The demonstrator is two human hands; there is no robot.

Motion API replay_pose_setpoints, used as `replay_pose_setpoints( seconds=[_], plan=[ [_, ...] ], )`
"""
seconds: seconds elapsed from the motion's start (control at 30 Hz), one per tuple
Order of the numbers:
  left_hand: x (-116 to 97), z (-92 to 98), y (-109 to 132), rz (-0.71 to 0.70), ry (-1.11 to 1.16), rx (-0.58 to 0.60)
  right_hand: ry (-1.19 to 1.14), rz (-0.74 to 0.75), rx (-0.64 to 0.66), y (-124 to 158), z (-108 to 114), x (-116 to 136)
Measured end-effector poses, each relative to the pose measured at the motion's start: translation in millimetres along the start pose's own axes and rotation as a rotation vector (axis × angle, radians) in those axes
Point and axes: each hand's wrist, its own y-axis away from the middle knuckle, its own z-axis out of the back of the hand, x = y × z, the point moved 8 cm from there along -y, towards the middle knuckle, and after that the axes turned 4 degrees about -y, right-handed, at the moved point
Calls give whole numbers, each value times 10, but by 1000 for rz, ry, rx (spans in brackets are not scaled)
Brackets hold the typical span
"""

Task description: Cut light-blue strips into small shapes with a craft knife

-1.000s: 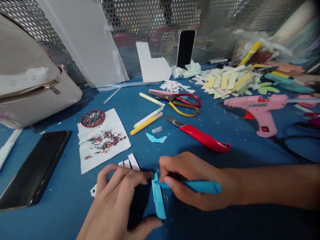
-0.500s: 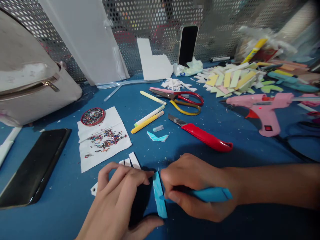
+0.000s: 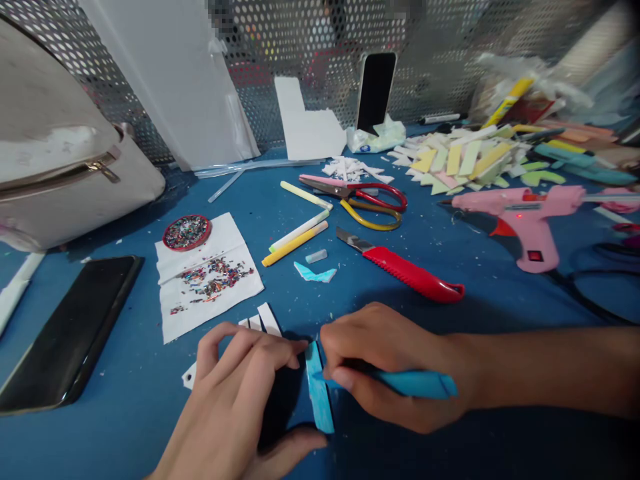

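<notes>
Had a narrow light-blue strip (image 3: 319,397) lying on a dark-blue tabletop (image 3: 115,430) flecked with pale crumbs, between both hands. Spread the thumb and index finger of the left hand (image 3: 230,393) wide, near the strip's opposite ends. Gripped a bright-blue marker pen (image 3: 423,385) in the closed fingers of the right hand (image 3: 385,340), tip against the strip's face. Had white cut pieces (image 3: 270,320) partly hidden by the left hand, and a bent light-blue scrap (image 3: 316,273) beyond the strip. Saw, farther out, a red-handled cutter (image 3: 415,275) with blade bared, and scissors with red and yellow handles (image 3: 345,191). Had a creased white sheet (image 3: 177,327) to the left, strewn with multicoloured bits (image 3: 217,279), and a flat black phone (image 3: 75,327) beside it. Saw a pink glue gun (image 3: 537,230) on the right, red light lit, before a heap of pastel offcuts (image 3: 455,160). Faced a perforated metal screen (image 3: 280,33) at the back, with a large white board (image 3: 165,80) leaning there, a black-screened phone (image 3: 376,90) upright near it, and a beige zipped bag (image 3: 60,193) at far left.
</notes>
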Motion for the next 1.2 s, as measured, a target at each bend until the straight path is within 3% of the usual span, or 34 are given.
replay_pose_setpoints(
  seconds=[0.67,1.2],
  plan=[
    [-13,5,-14,-22,11,2,-76,0,39,-16,-23,8],
    [-17,21,-20,-20,18,-9,-186,-94,20,-21,37,-41]
  ],
)
